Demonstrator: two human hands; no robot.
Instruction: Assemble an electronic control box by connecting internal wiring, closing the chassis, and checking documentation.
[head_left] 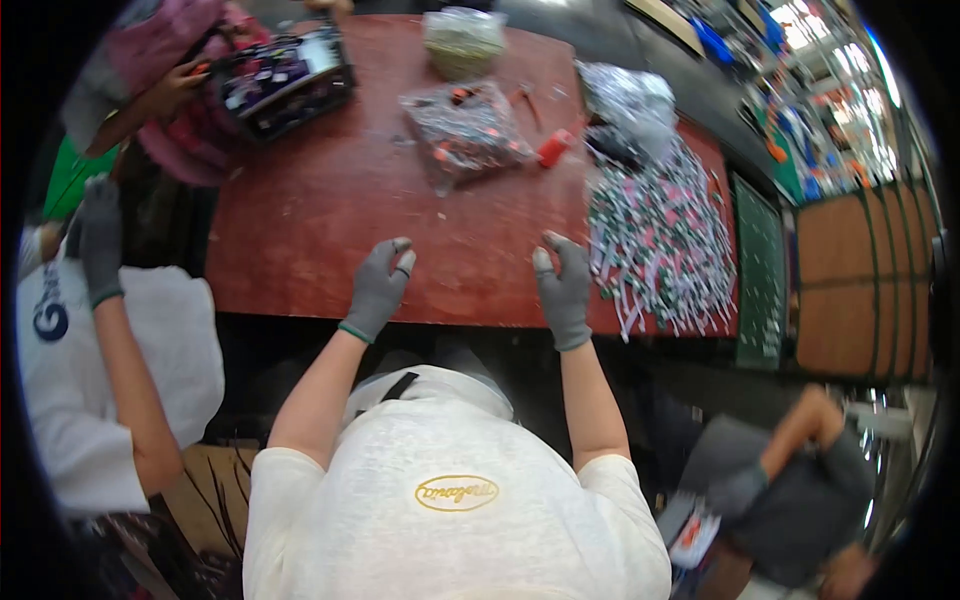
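My left hand (378,290), in a grey glove with a green cuff, hovers at the near edge of a worn red table (460,260). Its fingers are apart and nothing is in them. Opposite it, my right hand (565,290) wears a matching grey glove with pale fingertips. This hand is also empty, thumb and fingers spread. Just to its right lies a heap of small white, green and pink strips (660,235). Farther off, beyond both hands, rests a clear plastic bag (468,130) of dark and orange parts.
Behind the bag sits another plastic bag (463,45) with yellow-green contents. An orange-handled tool (527,103) and a red object (553,148) lie nearby. A silvery plastic bag (630,100) tops the heap. Co-workers flank me; one at far left handles a dark bin (290,80).
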